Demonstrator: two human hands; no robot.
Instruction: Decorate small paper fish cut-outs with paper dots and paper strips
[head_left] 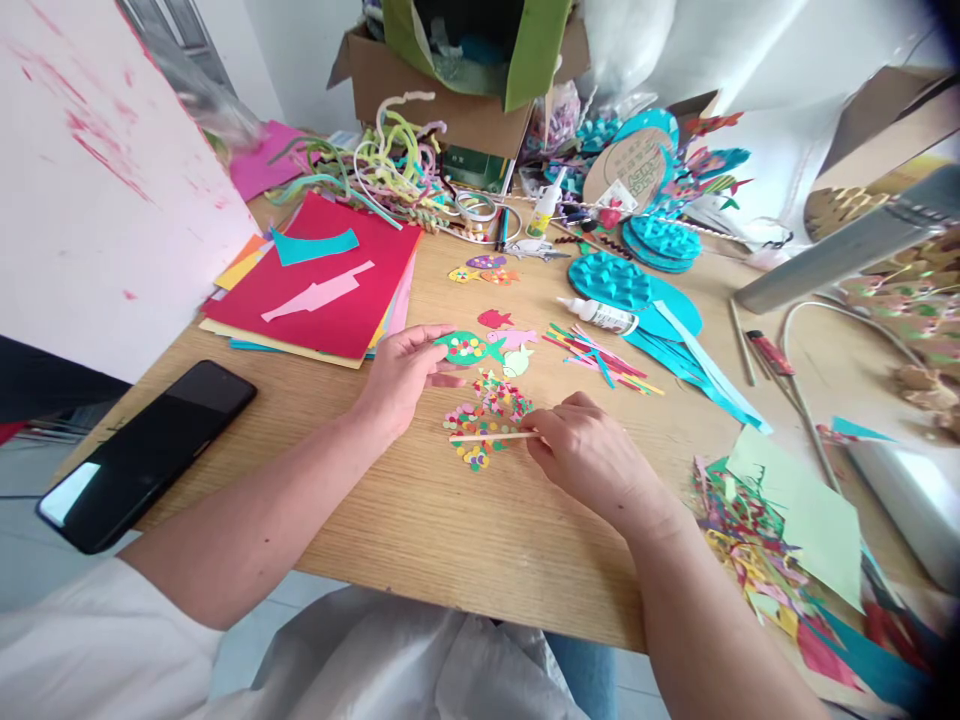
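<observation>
The person wears a pale, off-white top with a loose left sleeve (112,640) that ends around the elbow, to the left of the table's (450,545) near edge. Light grey-white cloth (375,660) falls in soft, rumpled folds just below that edge, and beside it shows a strip of blue trousers (592,680). Both forearms are bare above the table, each with a small mole; the left hand (394,380) and right hand (581,450) are bare too.

Bright daylight, soft shadows, dark-cornered wide-angle distortion.
</observation>
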